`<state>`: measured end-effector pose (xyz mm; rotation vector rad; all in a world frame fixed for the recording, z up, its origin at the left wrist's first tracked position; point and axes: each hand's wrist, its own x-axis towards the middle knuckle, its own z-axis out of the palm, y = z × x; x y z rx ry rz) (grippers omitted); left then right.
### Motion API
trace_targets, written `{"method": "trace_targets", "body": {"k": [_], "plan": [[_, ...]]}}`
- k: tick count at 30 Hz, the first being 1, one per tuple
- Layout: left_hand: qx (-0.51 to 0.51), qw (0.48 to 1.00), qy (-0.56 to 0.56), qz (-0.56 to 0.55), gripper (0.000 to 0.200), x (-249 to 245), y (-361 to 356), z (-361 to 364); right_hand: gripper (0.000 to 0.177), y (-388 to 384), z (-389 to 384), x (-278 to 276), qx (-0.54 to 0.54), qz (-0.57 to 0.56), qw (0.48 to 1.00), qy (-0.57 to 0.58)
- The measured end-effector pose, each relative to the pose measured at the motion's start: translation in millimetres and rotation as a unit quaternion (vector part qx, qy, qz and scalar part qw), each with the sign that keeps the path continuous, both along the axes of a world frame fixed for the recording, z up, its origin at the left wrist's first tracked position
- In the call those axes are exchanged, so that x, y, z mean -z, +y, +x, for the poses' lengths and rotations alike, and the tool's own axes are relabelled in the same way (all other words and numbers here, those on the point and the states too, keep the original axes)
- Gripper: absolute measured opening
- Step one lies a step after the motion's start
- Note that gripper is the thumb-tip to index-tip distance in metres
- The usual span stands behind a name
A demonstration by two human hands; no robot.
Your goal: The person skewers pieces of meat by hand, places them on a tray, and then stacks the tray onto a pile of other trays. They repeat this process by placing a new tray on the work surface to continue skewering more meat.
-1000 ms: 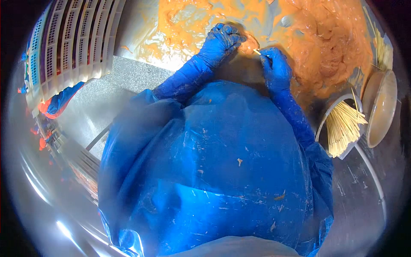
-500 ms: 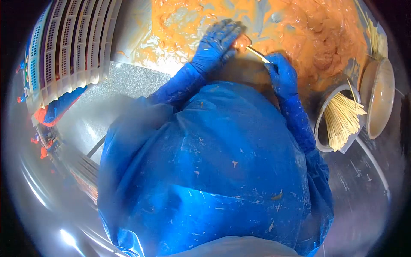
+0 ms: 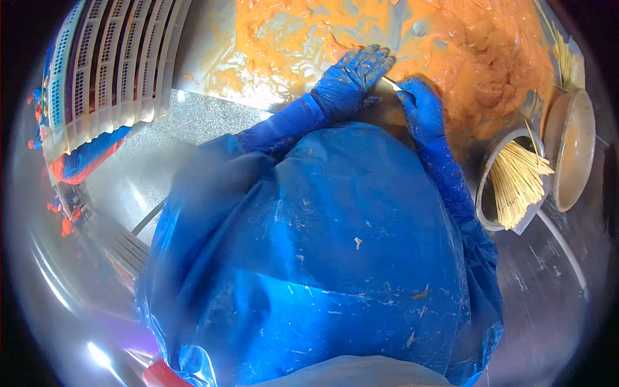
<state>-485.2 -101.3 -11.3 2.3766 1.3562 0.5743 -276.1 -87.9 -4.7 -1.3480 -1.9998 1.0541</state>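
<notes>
My left hand (image 3: 353,79), in a blue glove smeared with residue, is curled at the near edge of a spread of orange, wet-looking raw meat (image 3: 477,71). Its fingers lie close together over the end of a thin wooden skewer (image 3: 391,84). The small meat piece seen there a moment earlier is now hidden by this hand. Just to the right, my right hand (image 3: 422,111), also gloved in blue, pinches the skewer's other end. The skewer slants from the right fingertips up and left into the left hand.
A round container of wooden skewers (image 3: 516,177) stands at the right, beside a pale tub (image 3: 576,151). More sticks (image 3: 567,64) lie behind them. Stacked perforated plastic trays (image 3: 116,64) rise at the left by the metal surface (image 3: 206,116). Several people in red and blue appear far left.
My left hand has shifted right and slightly down, towards the right hand, covering the meat piece. Less of the skewer shows now. The right hand has barely moved.
</notes>
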Motion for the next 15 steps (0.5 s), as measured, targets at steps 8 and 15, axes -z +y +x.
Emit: {"method": "trace_targets", "body": {"k": [8,15], "plan": [[-0.024,0.996,-0.084,0.021,0.074,-2,12,-22,0.009,-1,-1,-5,0.009,-0.024,1.000,-0.004],[-0.171,0.984,0.034,0.027,0.072,-2,-4,-41,0.009,-7,-2,2,0.014,-0.062,0.998,-0.010]]}}
